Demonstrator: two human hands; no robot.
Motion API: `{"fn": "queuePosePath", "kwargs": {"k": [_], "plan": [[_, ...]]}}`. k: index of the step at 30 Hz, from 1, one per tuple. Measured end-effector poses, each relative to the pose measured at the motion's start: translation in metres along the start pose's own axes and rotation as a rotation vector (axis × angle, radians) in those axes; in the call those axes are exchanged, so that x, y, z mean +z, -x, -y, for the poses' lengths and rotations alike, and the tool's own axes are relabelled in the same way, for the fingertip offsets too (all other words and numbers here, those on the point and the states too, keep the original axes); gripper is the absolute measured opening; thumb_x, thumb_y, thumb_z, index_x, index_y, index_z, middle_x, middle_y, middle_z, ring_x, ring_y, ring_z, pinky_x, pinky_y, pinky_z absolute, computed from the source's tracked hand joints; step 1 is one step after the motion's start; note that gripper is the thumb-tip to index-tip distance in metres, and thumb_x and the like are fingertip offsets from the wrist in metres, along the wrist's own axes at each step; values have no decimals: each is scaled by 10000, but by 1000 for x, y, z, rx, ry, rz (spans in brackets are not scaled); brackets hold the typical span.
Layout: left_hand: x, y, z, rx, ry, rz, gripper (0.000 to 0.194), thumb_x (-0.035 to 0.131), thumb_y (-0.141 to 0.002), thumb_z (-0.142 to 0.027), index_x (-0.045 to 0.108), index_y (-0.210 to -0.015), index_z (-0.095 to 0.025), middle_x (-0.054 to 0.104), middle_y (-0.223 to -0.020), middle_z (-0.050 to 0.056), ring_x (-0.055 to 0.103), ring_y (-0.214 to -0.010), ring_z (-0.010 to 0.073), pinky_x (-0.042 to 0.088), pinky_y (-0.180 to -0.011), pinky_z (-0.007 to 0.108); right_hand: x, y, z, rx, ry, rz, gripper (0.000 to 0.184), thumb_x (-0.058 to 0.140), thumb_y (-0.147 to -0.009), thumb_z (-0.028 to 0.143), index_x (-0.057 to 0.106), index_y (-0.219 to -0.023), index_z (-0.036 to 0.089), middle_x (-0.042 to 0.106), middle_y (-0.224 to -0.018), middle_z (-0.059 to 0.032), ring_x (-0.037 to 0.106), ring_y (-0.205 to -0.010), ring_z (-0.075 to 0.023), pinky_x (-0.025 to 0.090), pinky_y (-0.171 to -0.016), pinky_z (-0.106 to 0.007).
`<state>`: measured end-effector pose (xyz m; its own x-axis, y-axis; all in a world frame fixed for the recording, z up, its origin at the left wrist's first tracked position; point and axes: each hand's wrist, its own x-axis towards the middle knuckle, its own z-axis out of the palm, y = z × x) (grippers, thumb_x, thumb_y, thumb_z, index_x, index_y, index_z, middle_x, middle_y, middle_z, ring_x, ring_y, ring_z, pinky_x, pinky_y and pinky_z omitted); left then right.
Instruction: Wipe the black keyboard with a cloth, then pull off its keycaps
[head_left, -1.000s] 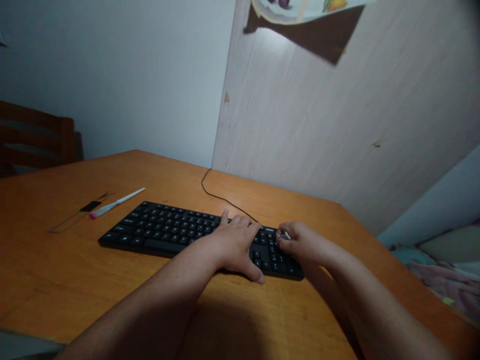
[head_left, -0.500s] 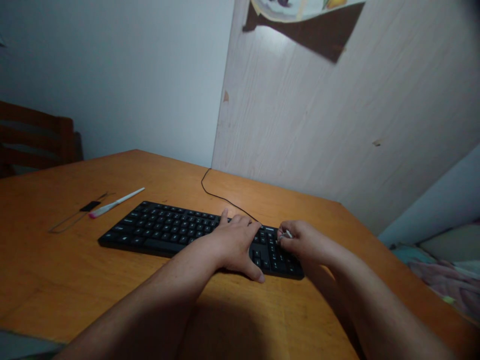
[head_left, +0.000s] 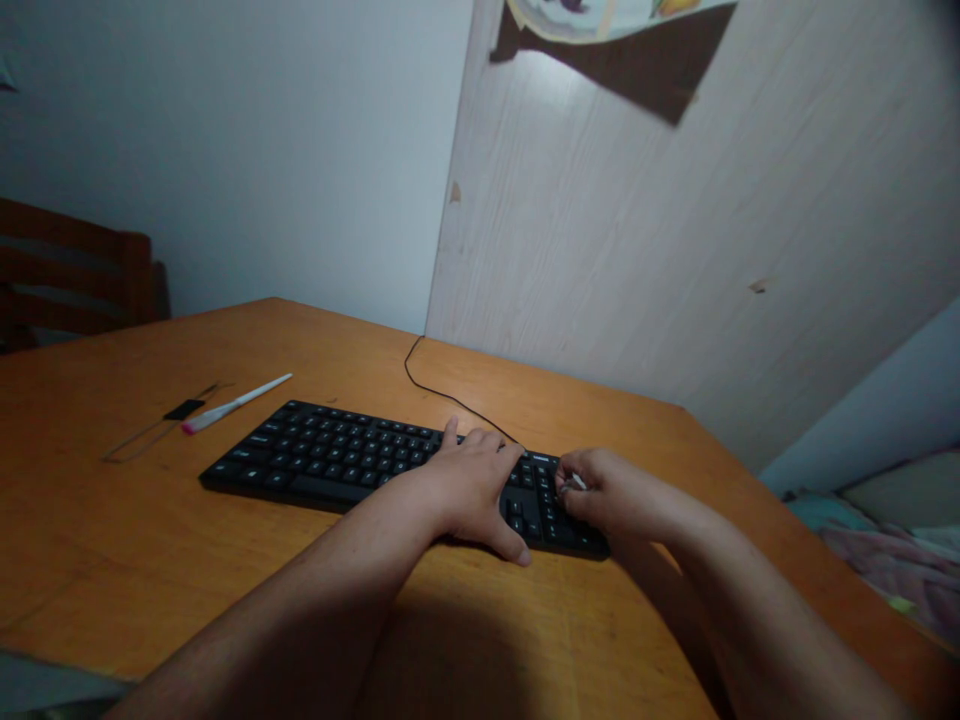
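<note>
A black keyboard lies at a slant on the wooden table, its thin cord running back from it. Across its right-middle part rests my left hand, fingers spread toward the back edge and the thumb over the front edge. Over the number keys, my right hand is closed with the fingertips pinched together. A small whitish thing shows between its fingers; its kind is too hidden to tell. The keys under both hands are covered.
On the table's left lie a white brush-like stick with a pink end and a thin wire loop with a black piece. A wooden chair stands at the far left. Walls rise behind the table; bedding shows at right.
My right hand has shifted slightly toward me over the number keys, still pinched. My left hand stays in place on the keyboard. The view has moved a little.
</note>
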<state>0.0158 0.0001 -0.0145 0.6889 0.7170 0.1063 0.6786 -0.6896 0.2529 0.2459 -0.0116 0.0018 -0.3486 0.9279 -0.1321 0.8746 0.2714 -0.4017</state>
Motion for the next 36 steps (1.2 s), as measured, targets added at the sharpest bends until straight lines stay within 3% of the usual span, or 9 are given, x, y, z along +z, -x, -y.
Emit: {"fn": "queuePosePath", "kwargs": {"k": [10,16,22,28,36], "plan": [[0,0,1,9,-8,1,1085,682,-461,-801,434,-1357,-242,507,-1324,135,405,-1262,382,92,-1106,672,-2,3,3,0,51,41,129,535,-695,137,598,-796,188,608,-674,8,531,-600,-132,360,-528,-216],[1,-1,2,3,-8,2,1108,671,-462,-816,412,-1378,-248,495,-1343,133,404,-1264,376,98,-1112,654,-5,4,3,6,58,-24,124,542,-695,134,603,-792,182,617,-708,-6,543,-643,-143,380,-564,-229],[-2,0,-1,-15,-9,24,1099,663,-459,-820,422,-1368,-252,500,-1338,136,398,-1271,388,102,-1109,653,-11,16,9,9,-172,126,67,530,-727,153,550,-784,183,537,-647,28,489,-571,-115,370,-504,-210],[-2,-1,-2,-20,-11,19,1087,654,-468,-815,424,-1368,-249,492,-1350,136,391,-1278,395,98,-1108,659,-7,14,12,-1,23,98,131,538,-709,140,586,-821,187,608,-690,10,531,-598,-127,363,-508,-213],[-1,0,0,-10,-6,15,1096,660,-463,-817,425,-1369,-247,498,-1344,135,396,-1272,393,76,-1106,673,-11,17,13,12,32,142,116,537,-725,146,580,-824,190,613,-691,9,535,-589,-124,362,-504,-209]]}}
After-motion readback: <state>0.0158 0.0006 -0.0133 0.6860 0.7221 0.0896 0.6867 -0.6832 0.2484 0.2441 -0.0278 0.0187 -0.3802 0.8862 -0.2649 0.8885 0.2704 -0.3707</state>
